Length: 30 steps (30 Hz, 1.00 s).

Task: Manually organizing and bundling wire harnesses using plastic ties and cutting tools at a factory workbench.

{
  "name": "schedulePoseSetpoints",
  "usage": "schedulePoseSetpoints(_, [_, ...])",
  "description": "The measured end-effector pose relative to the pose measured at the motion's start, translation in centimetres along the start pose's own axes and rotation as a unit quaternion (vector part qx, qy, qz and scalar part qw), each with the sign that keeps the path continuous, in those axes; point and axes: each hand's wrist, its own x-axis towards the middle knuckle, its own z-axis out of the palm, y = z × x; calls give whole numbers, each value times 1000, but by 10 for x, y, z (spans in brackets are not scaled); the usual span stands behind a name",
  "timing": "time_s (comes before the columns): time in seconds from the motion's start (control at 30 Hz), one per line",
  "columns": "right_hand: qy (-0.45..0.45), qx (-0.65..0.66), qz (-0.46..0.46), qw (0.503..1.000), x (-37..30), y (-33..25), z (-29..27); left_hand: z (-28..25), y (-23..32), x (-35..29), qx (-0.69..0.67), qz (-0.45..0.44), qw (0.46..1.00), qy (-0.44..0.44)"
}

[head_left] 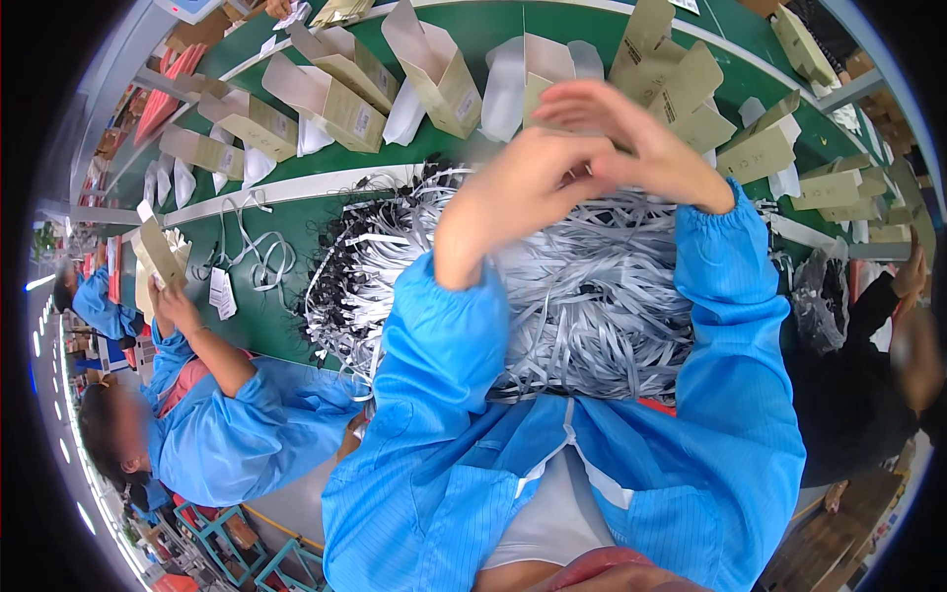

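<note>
My left hand [518,187] and my right hand [641,138] are raised together close to the camera, above a big pile of grey-white flat straps with black ends [592,306]. The hands touch each other. My left fingers are curled, and my right fingers reach across over them. Both hands are blurred, and I cannot make out whether anything is pinched between them. Blue sleeves cover both forearms and hide the near part of the pile.
Several open tan cardboard boxes [434,69] and white bags [503,94] lie on the green belt [473,148] behind the pile. At the left, a co-worker in blue holds a tan box [161,252]. A person in black [868,365] sits at the right.
</note>
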Motion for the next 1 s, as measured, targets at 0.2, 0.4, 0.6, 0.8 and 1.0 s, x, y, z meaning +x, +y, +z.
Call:
schedulePoseSetpoints(0.2, [-155, 270, 43, 949, -6, -25, 29, -20, 67, -28, -165, 99, 919, 345])
schedulePoseSetpoints(0.4, [-106, 220, 181, 953, -8, -47, 3, -68, 31, -60, -171, 110, 805, 557])
schedulePoseSetpoints(0.6, [325, 431, 186, 821, 66, -142, 38, -30, -5, -23, -136, -80, 956, 246])
schedulePoseSetpoints(0.8, [318, 493, 80, 806, 59, -74, 23, -14, -8, -6, -433, -110, 885, -132])
schedulePoseSetpoints(1.0, [192, -23, 37, 980, 31, -34, -1, -28, 2, -18, -172, -146, 972, 71])
